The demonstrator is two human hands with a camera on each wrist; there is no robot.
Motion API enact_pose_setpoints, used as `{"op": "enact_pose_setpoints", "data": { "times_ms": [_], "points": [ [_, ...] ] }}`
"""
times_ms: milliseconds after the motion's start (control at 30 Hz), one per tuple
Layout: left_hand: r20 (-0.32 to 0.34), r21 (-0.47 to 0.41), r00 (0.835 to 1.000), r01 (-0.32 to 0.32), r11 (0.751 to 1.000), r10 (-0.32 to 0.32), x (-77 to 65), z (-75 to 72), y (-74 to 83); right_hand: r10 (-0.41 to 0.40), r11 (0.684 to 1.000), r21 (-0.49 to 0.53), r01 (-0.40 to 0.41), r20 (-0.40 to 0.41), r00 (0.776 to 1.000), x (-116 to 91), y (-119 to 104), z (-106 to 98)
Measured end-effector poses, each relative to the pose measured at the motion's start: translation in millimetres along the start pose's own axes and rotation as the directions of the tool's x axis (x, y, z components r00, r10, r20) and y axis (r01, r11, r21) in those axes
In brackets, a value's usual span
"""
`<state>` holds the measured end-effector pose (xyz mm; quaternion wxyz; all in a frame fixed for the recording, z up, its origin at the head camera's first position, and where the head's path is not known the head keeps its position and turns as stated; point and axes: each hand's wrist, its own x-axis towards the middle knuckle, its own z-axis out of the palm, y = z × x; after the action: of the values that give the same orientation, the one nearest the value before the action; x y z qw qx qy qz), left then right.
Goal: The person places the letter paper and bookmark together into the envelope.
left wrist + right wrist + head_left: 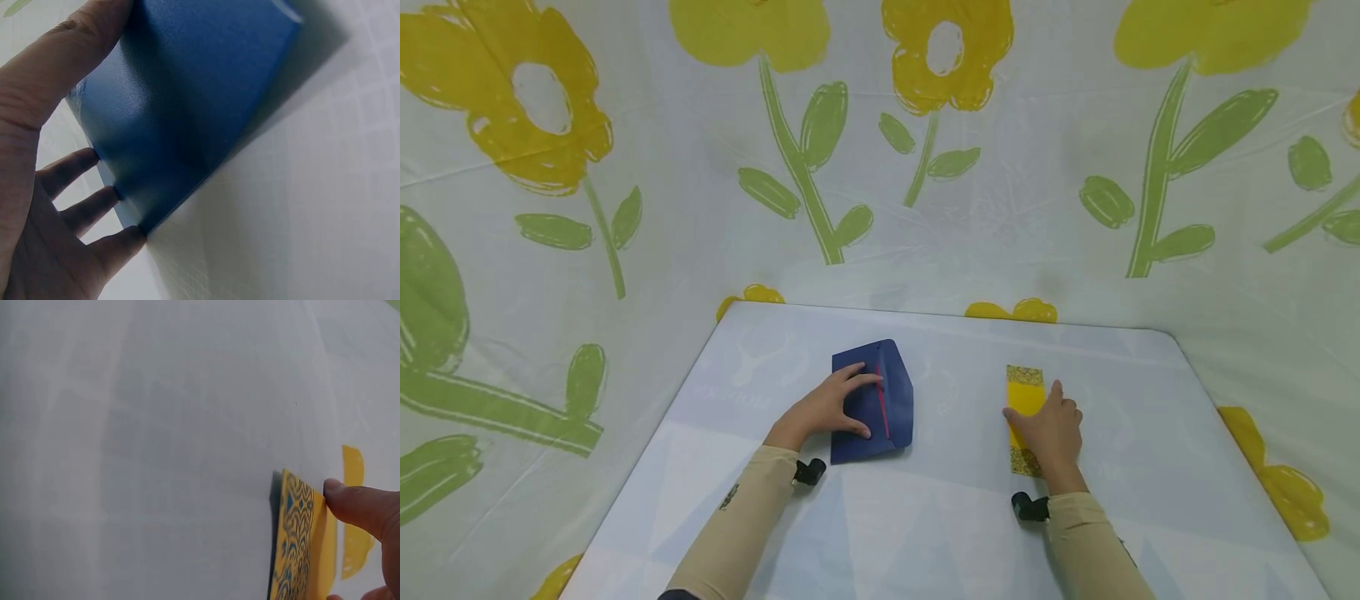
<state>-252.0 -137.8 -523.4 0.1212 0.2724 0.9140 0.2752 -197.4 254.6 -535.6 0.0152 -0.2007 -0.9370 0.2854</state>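
Gripping the navy envelope (865, 404) at centre frame, my left hand (823, 408) is half spread; right hand (1056, 429) holds the yellow card (1026, 400), right of centre. Both probably light, creasable: hold by edges.

There is one left hand (826, 404) and one right hand (1054, 432), making two hands; two tan sleeves (737, 521); two little black cameras (809, 472); one blue envelope (867, 404); one thin red strip (883, 408); one yellow card (1026, 395); one big white table (940, 517).
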Motion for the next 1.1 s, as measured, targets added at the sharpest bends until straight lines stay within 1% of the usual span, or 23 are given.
{"op": "enact_pose_setpoints", "data": {
  "times_ms": [133, 267, 400, 567, 867, 1100],
  "points": [
    [-0.004, -0.003, 1.0, 0.0, 1.0, 0.0, 0.0, -0.3, 0.3, -0.017, 1.0, 0.002, 0.017, -0.016, 1.0, 2.2, 0.2, 1.1],
    [-0.01, -0.01, 1.0, 0.0, 1.0, 0.0, -0.3, 0.2, 0.3, -0.033, 0.999, 0.029, 0.034, -0.02, 0.999, 3.5, 1.0, 1.5],
    [-0.011, -0.012, 1.0, 0.001, 1.0, -0.001, -0.3, 0.4, 0.2, -0.049, 0.997, 0.063, 0.049, 0.008, 0.999, 3.6, 1.8, 0.3],
    [-0.011, -0.018, 1.0, 0.001, 1.0, -0.001, -0.7, -0.1, 0.8, -0.065, 0.996, 0.07, 0.062, 0.048, 0.997, 4.0, 4.0, -0.8],
    [-0.007, -0.016, 1.0, 0.0, 1.0, 0.0, 0.3, 0.4, 0.4, -0.06, 0.993, 0.105, 0.054, 0.055, 0.997, 4.4, 6.3, -1.0],
    [-0.003, -0.005, 1.0, 0.003, 1.0, -0.003, 1.1, 0.9, 0.1, -0.07, 0.993, 0.103, 0.061, 0.087, 0.994, 6.1, 6.9, -2.3]
  ]
}}
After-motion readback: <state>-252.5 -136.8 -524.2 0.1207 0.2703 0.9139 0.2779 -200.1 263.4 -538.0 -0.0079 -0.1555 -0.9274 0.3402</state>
